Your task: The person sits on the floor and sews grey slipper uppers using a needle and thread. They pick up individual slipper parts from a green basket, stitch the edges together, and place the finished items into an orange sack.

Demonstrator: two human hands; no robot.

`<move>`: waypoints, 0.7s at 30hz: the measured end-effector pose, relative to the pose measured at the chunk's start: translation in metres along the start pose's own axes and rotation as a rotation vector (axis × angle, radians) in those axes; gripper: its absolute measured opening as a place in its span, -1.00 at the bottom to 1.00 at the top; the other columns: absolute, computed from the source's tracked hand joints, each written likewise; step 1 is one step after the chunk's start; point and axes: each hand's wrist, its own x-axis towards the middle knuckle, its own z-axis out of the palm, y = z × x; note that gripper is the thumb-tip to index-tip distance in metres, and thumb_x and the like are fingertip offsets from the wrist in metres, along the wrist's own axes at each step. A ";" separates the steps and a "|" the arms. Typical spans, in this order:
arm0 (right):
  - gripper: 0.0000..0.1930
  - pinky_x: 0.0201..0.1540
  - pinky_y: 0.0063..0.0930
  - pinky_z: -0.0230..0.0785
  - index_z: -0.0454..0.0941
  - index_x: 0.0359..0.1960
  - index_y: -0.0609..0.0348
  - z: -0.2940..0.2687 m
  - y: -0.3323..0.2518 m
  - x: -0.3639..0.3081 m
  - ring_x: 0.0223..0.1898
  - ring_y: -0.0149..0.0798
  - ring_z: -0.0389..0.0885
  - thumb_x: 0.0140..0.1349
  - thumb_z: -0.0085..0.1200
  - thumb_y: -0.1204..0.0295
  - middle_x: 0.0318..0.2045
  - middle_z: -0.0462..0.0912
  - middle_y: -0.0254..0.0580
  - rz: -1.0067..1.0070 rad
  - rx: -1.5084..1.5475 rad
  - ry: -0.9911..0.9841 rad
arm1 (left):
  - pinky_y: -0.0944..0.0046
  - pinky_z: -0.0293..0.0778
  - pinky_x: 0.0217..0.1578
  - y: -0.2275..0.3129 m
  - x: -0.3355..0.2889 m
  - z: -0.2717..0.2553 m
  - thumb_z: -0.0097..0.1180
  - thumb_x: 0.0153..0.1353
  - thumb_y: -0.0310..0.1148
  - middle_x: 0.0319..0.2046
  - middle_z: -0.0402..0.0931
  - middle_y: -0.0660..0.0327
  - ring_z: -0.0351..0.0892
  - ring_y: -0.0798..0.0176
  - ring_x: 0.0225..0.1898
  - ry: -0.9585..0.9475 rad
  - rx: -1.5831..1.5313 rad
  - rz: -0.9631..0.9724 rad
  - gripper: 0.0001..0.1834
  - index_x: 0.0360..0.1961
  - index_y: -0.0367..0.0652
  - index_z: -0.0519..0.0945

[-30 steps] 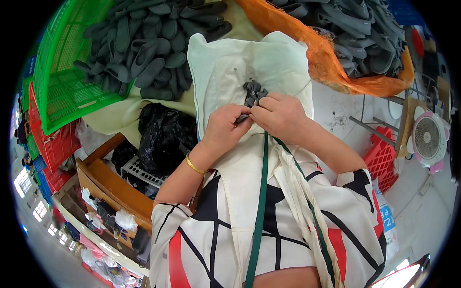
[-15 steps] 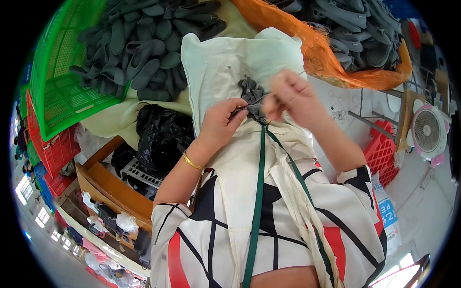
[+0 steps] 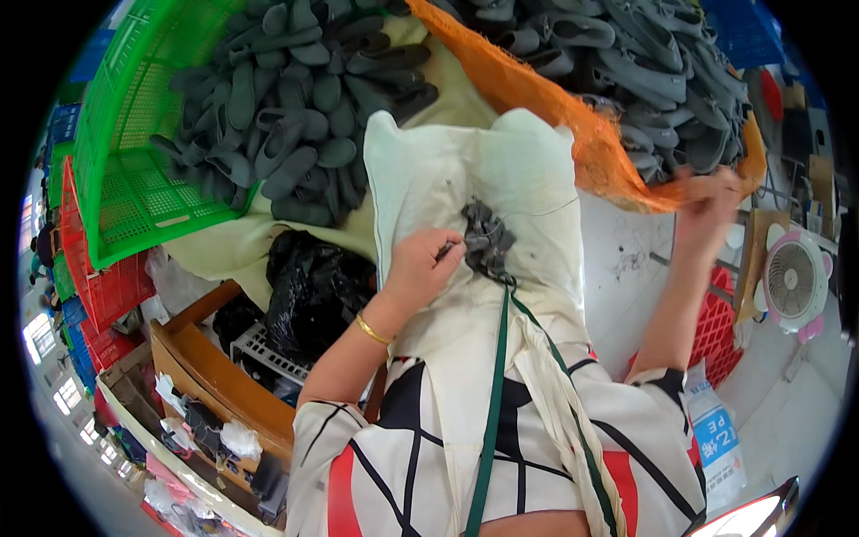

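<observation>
A bunch of small dark grey, soft-looking pieces (image 3: 486,234) lies on the pale cloth-covered cushion (image 3: 420,161) in front of me. My left hand (image 3: 422,267) is at the left side of the bunch, thumb and forefinger pinched on a small dark grey piece, mostly hidden by the fingers. From the bunch a thin thread (image 3: 548,211) runs up and to the right. My right hand (image 3: 710,210) is raised far to the right, in front of the orange sack's edge. Its fingers are pinched together and slightly blurred, in line with the thread; whether a needle is there cannot be seen.
Grey slip-on shoes (image 3: 286,134) are heaped beside a green crate (image 3: 148,201) at the far left. More fill the orange sack (image 3: 582,125) at the far right. A black plastic bag (image 3: 313,286) and wooden drawer (image 3: 219,376) are at left, a fan (image 3: 795,276) at right.
My right hand has swung from beside the grey bunch out to the far right, and the thread now stretches that way. My left hand stays at the bunch. The whole view has shifted slightly.
</observation>
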 end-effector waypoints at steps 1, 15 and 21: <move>-0.88 0.06 -0.28 0.50 0.41 -0.11 0.14 0.025 0.017 -0.021 -0.38 -0.42 0.55 0.44 -0.03 0.40 -0.54 0.46 -0.30 0.065 -0.181 -0.106 | 0.38 0.39 -0.41 0.000 0.004 0.002 0.29 0.19 -0.48 -0.49 0.54 0.22 0.46 0.34 -0.48 0.001 -0.075 -0.053 -0.87 -0.25 -0.28 0.65; -0.81 -0.38 -0.39 0.34 0.61 -0.24 0.16 0.131 0.092 -0.048 -0.44 -0.17 0.52 0.09 0.24 0.57 -0.45 0.54 -0.17 0.044 -0.688 -0.898 | 0.45 0.47 -0.25 -0.028 0.095 -0.062 0.19 0.30 -0.50 -0.34 0.63 0.25 0.55 0.45 -0.35 0.047 -0.551 -0.228 -0.89 -0.18 -0.28 0.66; -0.79 -0.47 -0.43 0.23 0.58 -0.26 0.17 0.112 0.141 -0.035 -0.48 -0.29 0.43 0.03 0.20 0.64 -0.50 0.51 -0.20 0.039 -0.715 -0.467 | 0.51 0.44 -0.35 -0.174 0.165 -0.093 0.17 0.36 -0.36 -0.40 0.61 0.32 0.50 0.52 -0.42 0.439 -0.556 -0.643 -0.84 -0.18 -0.25 0.63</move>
